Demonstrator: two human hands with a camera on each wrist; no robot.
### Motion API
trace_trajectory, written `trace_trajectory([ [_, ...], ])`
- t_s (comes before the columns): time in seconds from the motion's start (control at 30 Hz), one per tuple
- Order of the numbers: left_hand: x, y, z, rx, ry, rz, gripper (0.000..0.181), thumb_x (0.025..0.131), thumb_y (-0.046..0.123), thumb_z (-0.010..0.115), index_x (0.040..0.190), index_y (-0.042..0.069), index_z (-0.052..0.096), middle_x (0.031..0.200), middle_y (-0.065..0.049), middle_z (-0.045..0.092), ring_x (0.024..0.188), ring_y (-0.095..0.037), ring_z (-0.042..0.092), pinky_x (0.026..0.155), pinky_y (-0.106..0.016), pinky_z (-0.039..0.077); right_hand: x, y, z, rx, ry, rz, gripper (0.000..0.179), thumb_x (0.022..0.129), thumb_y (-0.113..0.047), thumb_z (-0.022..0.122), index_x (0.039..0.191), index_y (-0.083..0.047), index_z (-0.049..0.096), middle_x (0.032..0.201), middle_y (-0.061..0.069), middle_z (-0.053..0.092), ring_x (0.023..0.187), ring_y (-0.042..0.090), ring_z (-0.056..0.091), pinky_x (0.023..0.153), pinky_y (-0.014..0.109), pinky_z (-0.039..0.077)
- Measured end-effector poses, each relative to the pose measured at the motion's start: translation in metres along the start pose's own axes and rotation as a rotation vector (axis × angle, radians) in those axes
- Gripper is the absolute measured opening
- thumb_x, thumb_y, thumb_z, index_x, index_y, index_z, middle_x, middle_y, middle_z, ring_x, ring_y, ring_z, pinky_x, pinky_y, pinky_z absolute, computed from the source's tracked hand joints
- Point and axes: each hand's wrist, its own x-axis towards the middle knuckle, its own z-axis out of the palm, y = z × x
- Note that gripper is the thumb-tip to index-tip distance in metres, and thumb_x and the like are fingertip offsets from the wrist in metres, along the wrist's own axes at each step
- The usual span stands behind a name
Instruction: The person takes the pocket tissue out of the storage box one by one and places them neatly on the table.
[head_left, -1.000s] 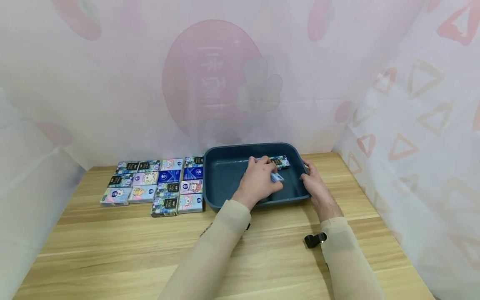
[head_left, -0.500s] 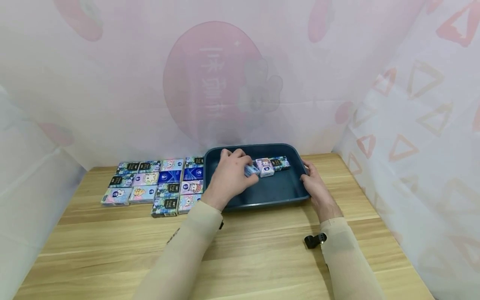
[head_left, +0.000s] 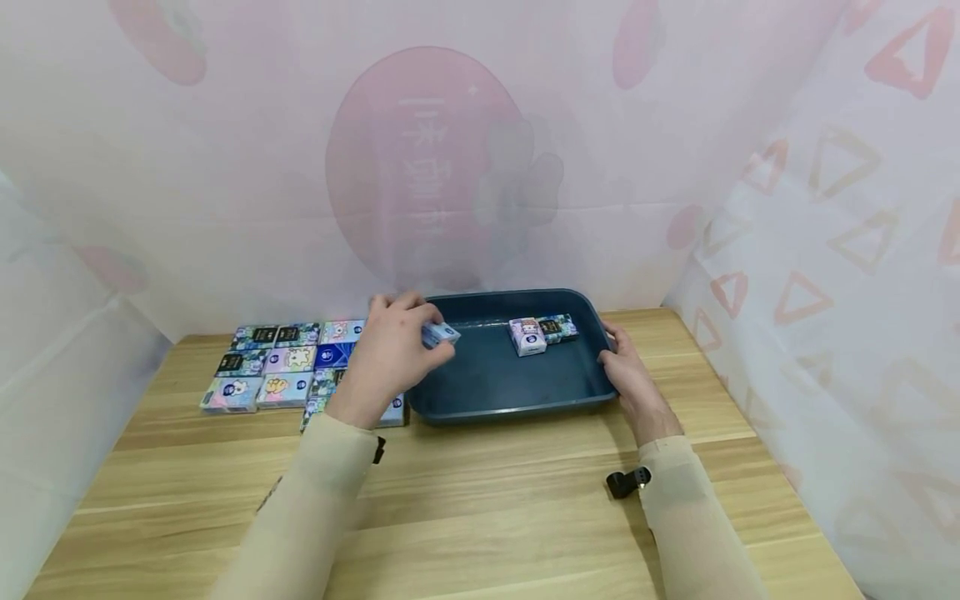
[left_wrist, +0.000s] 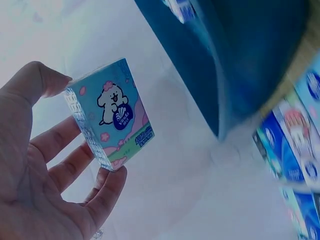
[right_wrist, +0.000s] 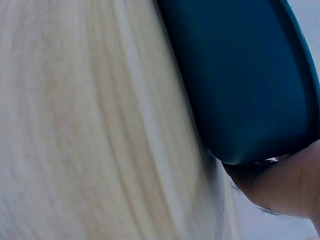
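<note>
My left hand [head_left: 386, 354] pinches a light blue tissue pack [head_left: 441, 334] above the left end of the dark blue basin [head_left: 517, 387]. In the left wrist view, thumb and fingers hold that pack [left_wrist: 112, 112] by its edges, its white cartoon puppy facing the camera. My right hand [head_left: 633, 379] grips the basin's right end, thumb at the rim and fingers partly hidden beyond the wall. Inside the basin, toward the back right, a pink-and-white tissue pack [head_left: 528, 337] lies against a dark floral one [head_left: 557, 328].
Left of the basin, several tissue packs [head_left: 288, 359] lie in close rows on the wooden table [head_left: 480, 517]; my left hand and forearm cover some of them. A printed cloth [head_left: 247, 208] hangs behind the table, with more cloth at both sides.
My left hand has moved left across the basin, carrying the light blue tissue pack away from the two packs left inside. The right hand has stayed at the basin's right end.
</note>
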Motion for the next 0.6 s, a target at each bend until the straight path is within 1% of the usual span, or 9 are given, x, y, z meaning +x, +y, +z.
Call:
trace_trajectory([
  [0.13,-0.009,-0.017,-0.010,0.012,-0.004,-0.017,0.034,0.104,0.035,0.079,0.128,0.011,0.084,0.148,-0.014,0.073,0.133,-0.049,0.052,0.108,-0.063,0.056,0.001,0.000,0.000,0.004,0.001,-0.002,0.078,0.118,-0.004,0.035,0.190,-0.030,0.020,0.200,0.013,0.014,0.174,0.041,0.030,0.139,0.060,0.031],
  [0.3,-0.022,-0.038,-0.021,0.051,-0.012,-0.045,0.036,0.104,0.034,0.075,0.129,0.010,0.084,0.146,-0.016,0.074,0.134,-0.053,0.052,0.112,-0.069,0.054,0.000,0.000,0.000,0.006,0.001,-0.003,0.078,0.117,-0.003,0.036,0.190,-0.029,0.020,0.200,0.012,0.014,0.173,0.041,0.030,0.137,0.059,0.032],
  [0.4,-0.029,-0.051,-0.027,0.075,-0.009,-0.053,0.035,0.104,0.035,0.075,0.127,0.010,0.085,0.146,-0.018,0.074,0.134,-0.055,0.053,0.113,-0.072,0.053,-0.001,-0.001,0.001,0.006,0.000,-0.009,0.079,0.116,-0.003,0.036,0.190,-0.029,0.020,0.200,0.012,0.014,0.173,0.041,0.030,0.136,0.058,0.032],
  [0.6,-0.042,-0.077,-0.038,0.102,-0.008,-0.070,0.036,0.104,0.037,0.078,0.125,0.008,0.085,0.145,-0.021,0.075,0.132,-0.056,0.053,0.114,-0.073,0.050,0.000,0.000,0.000,0.003,-0.001,-0.016,0.080,0.116,-0.002,0.036,0.190,-0.029,0.020,0.200,0.013,0.013,0.173,0.041,0.029,0.136,0.059,0.031],
])
